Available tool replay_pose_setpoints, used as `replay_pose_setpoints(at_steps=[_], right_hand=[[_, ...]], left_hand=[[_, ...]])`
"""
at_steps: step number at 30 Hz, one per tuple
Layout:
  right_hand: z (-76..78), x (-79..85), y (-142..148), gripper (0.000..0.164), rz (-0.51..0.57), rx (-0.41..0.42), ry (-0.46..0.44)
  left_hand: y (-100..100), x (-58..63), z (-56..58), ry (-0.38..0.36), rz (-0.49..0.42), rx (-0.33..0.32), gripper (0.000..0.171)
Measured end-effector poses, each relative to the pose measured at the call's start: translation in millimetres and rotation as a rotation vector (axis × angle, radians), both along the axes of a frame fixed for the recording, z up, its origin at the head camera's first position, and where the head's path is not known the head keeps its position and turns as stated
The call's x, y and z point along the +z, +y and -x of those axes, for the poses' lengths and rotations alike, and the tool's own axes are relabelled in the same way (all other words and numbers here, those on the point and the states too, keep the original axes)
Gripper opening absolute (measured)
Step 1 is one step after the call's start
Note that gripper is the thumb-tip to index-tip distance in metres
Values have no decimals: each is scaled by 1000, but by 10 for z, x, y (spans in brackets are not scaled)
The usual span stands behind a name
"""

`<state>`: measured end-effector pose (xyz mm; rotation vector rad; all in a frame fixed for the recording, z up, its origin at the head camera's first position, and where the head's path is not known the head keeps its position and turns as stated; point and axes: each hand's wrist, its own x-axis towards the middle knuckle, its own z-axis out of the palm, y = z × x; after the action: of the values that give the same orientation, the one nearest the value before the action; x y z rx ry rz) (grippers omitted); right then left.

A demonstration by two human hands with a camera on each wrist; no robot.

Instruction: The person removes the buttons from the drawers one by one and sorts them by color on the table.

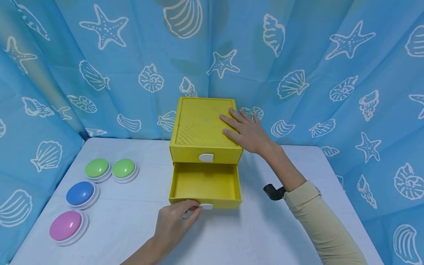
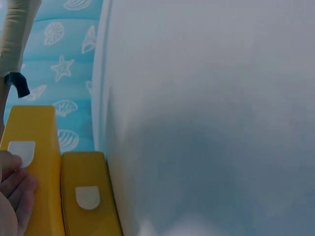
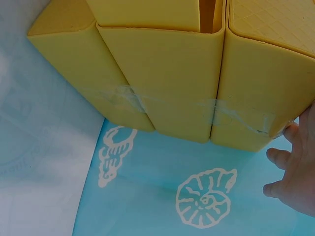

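Observation:
A yellow drawer cabinet point(image 1: 206, 121) stands at the back of the white table. Its drawer point(image 1: 205, 182) below the top one is pulled out, and the bare inside shows. My left hand point(image 1: 175, 224) pinches the white tab handle point(image 1: 207, 207) on that drawer's front with thumb and fingers. In the left wrist view, these fingers meet the same tab point(image 2: 22, 152), and another drawer with a white tab point(image 2: 87, 197) lies beside it. My right hand point(image 1: 246, 132) rests spread on the cabinet's top right edge; the right wrist view shows its fingers point(image 3: 280, 158) by the side wall.
Round push lights or buttons stand on the left of the table point(image 1: 132, 221): two green point(image 1: 96, 168), one blue point(image 1: 80, 193), one pink point(image 1: 65, 225). A blue shell-patterned curtain point(image 1: 212, 48) hangs behind and on both sides. Clear tape point(image 3: 236, 115) crosses the cabinet's side.

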<state>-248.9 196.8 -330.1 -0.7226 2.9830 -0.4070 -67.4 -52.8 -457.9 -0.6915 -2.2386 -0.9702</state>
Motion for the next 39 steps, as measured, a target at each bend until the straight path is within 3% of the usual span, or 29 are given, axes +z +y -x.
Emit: replay_pose_setpoints(at_steps=[15,24,39], right_hand=[[-10,8,-13,62,-7,-9,11],[-6,7,-12,62,-9,-12,17],[-20,19,-18,62,-15,-17,10]], left_hand=[[1,-18,349,45,53,26,19],[28,3,532,-19,56,32,18],[72,0,893,-59,47,86,14]])
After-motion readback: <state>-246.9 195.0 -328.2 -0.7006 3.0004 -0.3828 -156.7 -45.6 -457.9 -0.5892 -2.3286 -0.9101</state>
